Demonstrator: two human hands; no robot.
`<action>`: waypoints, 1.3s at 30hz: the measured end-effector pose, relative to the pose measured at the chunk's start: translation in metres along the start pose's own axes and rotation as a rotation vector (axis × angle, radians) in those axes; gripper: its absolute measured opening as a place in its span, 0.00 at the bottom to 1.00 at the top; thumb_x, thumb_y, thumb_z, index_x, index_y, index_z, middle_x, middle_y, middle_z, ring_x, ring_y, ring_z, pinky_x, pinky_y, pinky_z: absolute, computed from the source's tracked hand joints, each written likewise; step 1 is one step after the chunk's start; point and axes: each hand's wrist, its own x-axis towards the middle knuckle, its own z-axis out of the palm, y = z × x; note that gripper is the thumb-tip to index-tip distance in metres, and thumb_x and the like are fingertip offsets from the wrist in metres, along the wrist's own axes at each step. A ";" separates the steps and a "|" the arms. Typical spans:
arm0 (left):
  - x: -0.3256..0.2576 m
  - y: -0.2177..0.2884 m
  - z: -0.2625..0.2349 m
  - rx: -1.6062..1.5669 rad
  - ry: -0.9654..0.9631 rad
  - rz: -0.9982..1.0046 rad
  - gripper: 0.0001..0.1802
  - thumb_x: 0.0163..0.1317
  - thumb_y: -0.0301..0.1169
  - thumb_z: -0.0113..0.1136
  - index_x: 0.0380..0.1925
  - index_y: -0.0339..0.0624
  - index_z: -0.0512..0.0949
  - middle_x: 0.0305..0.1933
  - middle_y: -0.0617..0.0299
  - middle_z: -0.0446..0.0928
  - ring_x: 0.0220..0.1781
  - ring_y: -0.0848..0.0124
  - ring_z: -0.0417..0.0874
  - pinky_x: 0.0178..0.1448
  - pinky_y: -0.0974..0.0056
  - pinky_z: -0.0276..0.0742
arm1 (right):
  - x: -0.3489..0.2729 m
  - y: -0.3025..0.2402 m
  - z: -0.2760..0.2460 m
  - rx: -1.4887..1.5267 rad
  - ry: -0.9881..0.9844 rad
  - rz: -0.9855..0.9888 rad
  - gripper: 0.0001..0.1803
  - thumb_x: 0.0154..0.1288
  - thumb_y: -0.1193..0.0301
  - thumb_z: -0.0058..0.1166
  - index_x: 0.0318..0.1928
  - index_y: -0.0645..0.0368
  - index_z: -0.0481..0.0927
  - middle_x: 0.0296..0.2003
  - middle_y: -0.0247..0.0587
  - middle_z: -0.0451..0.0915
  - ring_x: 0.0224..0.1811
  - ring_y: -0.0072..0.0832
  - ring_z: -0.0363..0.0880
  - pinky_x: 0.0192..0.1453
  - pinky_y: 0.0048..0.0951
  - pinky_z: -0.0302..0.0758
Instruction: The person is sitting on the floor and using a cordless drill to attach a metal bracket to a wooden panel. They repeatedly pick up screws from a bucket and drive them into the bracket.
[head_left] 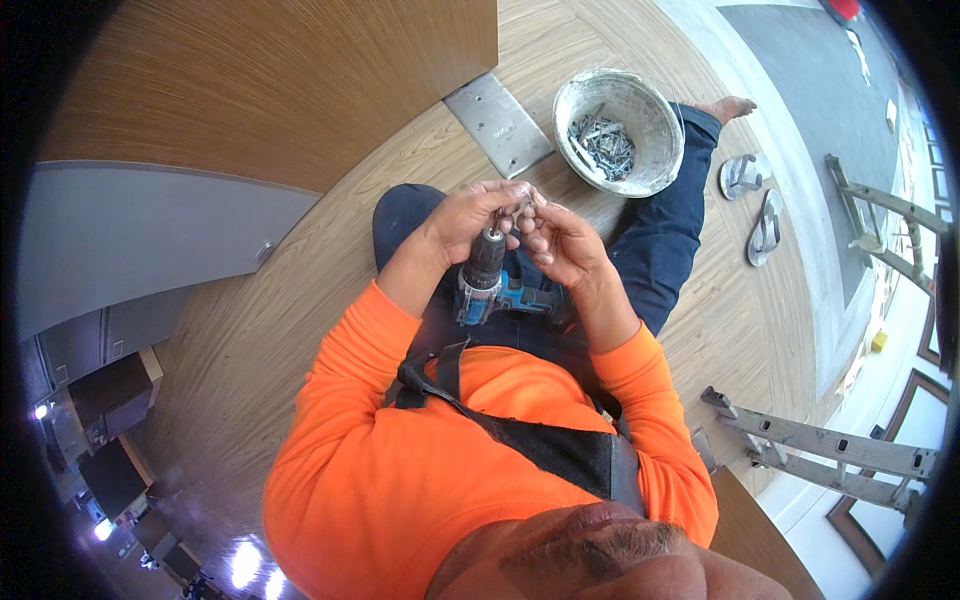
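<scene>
Left hand (470,215): wrapping the chuck of the blue cordless drill (487,285).
Right hand (560,245): fingertips pinching a small bit (522,208) at the chuck.
Progress: bit seemingly not yet seated; screws waiting in the white bucket (620,130).

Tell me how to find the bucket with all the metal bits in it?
Start at the big wooden panel lying across the floor, then go right past the flat metal plate. There sits a round, grubby white bucket, by the person's outstretched leg. It alone holds a heap of silvery screws.
</scene>
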 end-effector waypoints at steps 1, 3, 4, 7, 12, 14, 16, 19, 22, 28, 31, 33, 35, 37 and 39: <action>0.000 -0.001 -0.004 -0.024 -0.029 0.014 0.15 0.75 0.43 0.59 0.45 0.42 0.81 0.31 0.70 0.77 0.30 0.82 0.77 0.33 0.72 0.81 | -0.001 0.003 0.006 -0.188 0.082 -0.036 0.16 0.79 0.61 0.52 0.47 0.64 0.79 0.39 0.42 0.83 0.26 0.22 0.78 0.23 0.21 0.75; -0.001 -0.006 -0.005 -0.089 0.074 0.020 0.14 0.75 0.42 0.58 0.46 0.43 0.81 0.33 0.70 0.77 0.32 0.82 0.78 0.36 0.71 0.82 | -0.009 0.008 0.004 -0.671 0.243 -0.164 0.22 0.75 0.56 0.58 0.51 0.66 0.82 0.43 0.43 0.85 0.32 0.25 0.82 0.37 0.28 0.81; -0.003 -0.007 -0.005 -0.122 0.132 0.025 0.14 0.76 0.42 0.58 0.46 0.43 0.81 0.33 0.70 0.77 0.33 0.82 0.78 0.37 0.70 0.82 | -0.015 0.016 0.009 -0.841 0.247 -0.250 0.25 0.72 0.56 0.61 0.54 0.66 0.80 0.43 0.44 0.85 0.36 0.27 0.83 0.41 0.30 0.81; -0.003 -0.012 -0.012 -0.159 0.198 0.096 0.14 0.76 0.42 0.57 0.46 0.43 0.80 0.40 0.69 0.79 0.39 0.80 0.80 0.41 0.68 0.83 | -0.046 0.026 0.040 -1.375 0.190 -0.355 0.50 0.55 0.56 0.76 0.72 0.67 0.66 0.48 0.52 0.83 0.52 0.42 0.83 0.60 0.41 0.77; 0.003 -0.017 -0.016 -0.251 0.280 0.223 0.12 0.78 0.38 0.53 0.48 0.42 0.78 0.48 0.60 0.82 0.45 0.74 0.84 0.50 0.65 0.86 | -0.058 0.073 0.022 -1.731 0.099 -0.336 0.66 0.46 0.67 0.79 0.79 0.62 0.46 0.64 0.60 0.68 0.59 0.60 0.75 0.64 0.47 0.73; 0.005 -0.019 -0.019 -0.275 0.320 0.234 0.11 0.78 0.37 0.53 0.48 0.42 0.78 0.48 0.59 0.82 0.47 0.73 0.84 0.52 0.64 0.86 | -0.057 0.087 0.016 -1.779 0.249 -0.355 0.64 0.46 0.71 0.77 0.79 0.60 0.48 0.67 0.60 0.65 0.59 0.60 0.75 0.64 0.49 0.73; 0.006 -0.020 -0.024 -0.302 0.340 0.251 0.10 0.78 0.36 0.54 0.49 0.42 0.78 0.48 0.59 0.82 0.49 0.71 0.85 0.55 0.64 0.86 | -0.056 0.087 0.016 -1.871 0.196 -0.383 0.61 0.49 0.75 0.74 0.79 0.58 0.49 0.67 0.59 0.64 0.58 0.60 0.76 0.62 0.49 0.75; 0.008 -0.024 -0.032 -0.366 0.317 0.281 0.10 0.76 0.34 0.56 0.50 0.40 0.78 0.48 0.59 0.83 0.51 0.71 0.86 0.59 0.64 0.86 | -0.050 0.087 0.004 -1.931 0.190 -0.344 0.58 0.50 0.78 0.70 0.79 0.58 0.49 0.66 0.59 0.65 0.56 0.61 0.77 0.58 0.49 0.78; 0.015 -0.024 -0.036 -0.448 0.277 0.322 0.09 0.75 0.31 0.57 0.50 0.40 0.78 0.48 0.58 0.83 0.51 0.69 0.86 0.60 0.63 0.85 | -0.049 0.074 0.015 -1.904 0.196 -0.194 0.57 0.50 0.78 0.67 0.79 0.59 0.49 0.65 0.59 0.65 0.54 0.61 0.78 0.55 0.49 0.79; 0.020 -0.019 -0.047 -0.466 0.297 0.360 0.09 0.74 0.29 0.58 0.51 0.42 0.79 0.49 0.60 0.84 0.55 0.65 0.86 0.63 0.58 0.84 | -0.065 0.045 0.010 -1.625 0.079 -0.472 0.59 0.47 0.73 0.71 0.78 0.65 0.50 0.61 0.59 0.72 0.56 0.55 0.79 0.60 0.42 0.78; 0.026 -0.022 -0.045 -0.518 0.276 0.340 0.09 0.74 0.28 0.57 0.51 0.43 0.79 0.50 0.60 0.84 0.57 0.64 0.85 0.64 0.56 0.83 | -0.077 0.036 0.021 -1.315 0.187 -0.592 0.47 0.53 0.72 0.73 0.72 0.64 0.64 0.53 0.49 0.80 0.53 0.40 0.81 0.60 0.35 0.77; 0.036 -0.033 -0.046 -0.567 0.258 0.328 0.08 0.74 0.28 0.57 0.51 0.42 0.79 0.50 0.59 0.83 0.57 0.64 0.85 0.64 0.56 0.83 | -0.086 0.029 0.012 -1.409 0.280 -0.428 0.50 0.51 0.70 0.76 0.73 0.64 0.63 0.56 0.46 0.80 0.55 0.37 0.81 0.61 0.36 0.77; 0.048 -0.045 -0.051 -0.608 0.244 0.306 0.08 0.74 0.28 0.57 0.50 0.41 0.78 0.50 0.59 0.83 0.57 0.64 0.85 0.65 0.55 0.82 | -0.094 0.020 0.005 -1.467 0.305 -0.388 0.38 0.55 0.68 0.76 0.66 0.62 0.73 0.51 0.40 0.84 0.51 0.32 0.82 0.58 0.34 0.78; 0.061 -0.054 -0.050 -0.654 0.246 0.264 0.08 0.74 0.28 0.56 0.50 0.40 0.78 0.50 0.58 0.83 0.57 0.64 0.85 0.65 0.55 0.82 | -0.093 0.022 0.000 -1.347 0.391 -0.387 0.31 0.60 0.68 0.73 0.62 0.60 0.76 0.48 0.38 0.84 0.49 0.29 0.82 0.55 0.33 0.78; 0.071 -0.061 -0.047 -0.701 0.280 0.214 0.08 0.74 0.28 0.56 0.49 0.40 0.78 0.49 0.58 0.83 0.57 0.64 0.85 0.65 0.55 0.82 | -0.091 0.020 0.004 -1.235 0.410 -0.426 0.21 0.66 0.69 0.68 0.57 0.59 0.80 0.44 0.36 0.84 0.45 0.25 0.83 0.51 0.31 0.79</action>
